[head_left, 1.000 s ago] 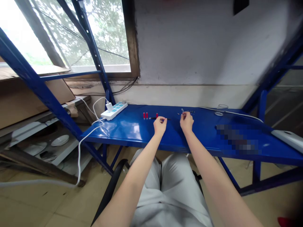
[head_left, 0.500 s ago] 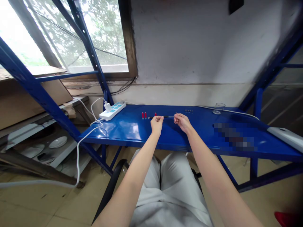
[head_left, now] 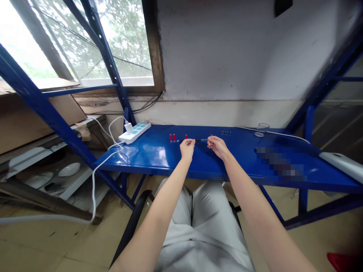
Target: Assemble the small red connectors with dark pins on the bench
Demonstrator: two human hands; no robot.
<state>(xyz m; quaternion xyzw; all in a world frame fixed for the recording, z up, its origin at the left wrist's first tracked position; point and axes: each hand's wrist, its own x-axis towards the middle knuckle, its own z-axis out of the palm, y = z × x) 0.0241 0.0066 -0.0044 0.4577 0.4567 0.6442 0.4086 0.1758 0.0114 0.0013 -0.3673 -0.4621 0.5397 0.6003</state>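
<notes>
My left hand (head_left: 187, 148) is closed in a pinch on the dark handle of a slim screwdriver (head_left: 198, 140), held level above the blue table. The tool's thin silver shaft points right and reaches the fingertips of my right hand (head_left: 217, 146). Those fingers are pinched at the shaft's tip; whatever small piece they grip is too small to make out. Behind my left hand, a short red piece (head_left: 186, 136) stands partly hidden. Two more red pieces with pale ends (head_left: 172, 138) are further left. Several tiny metal pieces, perhaps screws (head_left: 226, 133), lie in rows beyond my right hand.
A white power strip (head_left: 135, 132) with a plugged-in cable lies at the blue table's (head_left: 147, 155) left end. A clear glass (head_left: 261, 129) stands at the back right, near a white cable. A blurred-out dark item (head_left: 280, 162) and a white object (head_left: 342, 165) lie at right.
My right hand has shifted very slightly left along the screwdriver's shaft. My left hand keeps the same grip, and the pieces on the table have not moved.
</notes>
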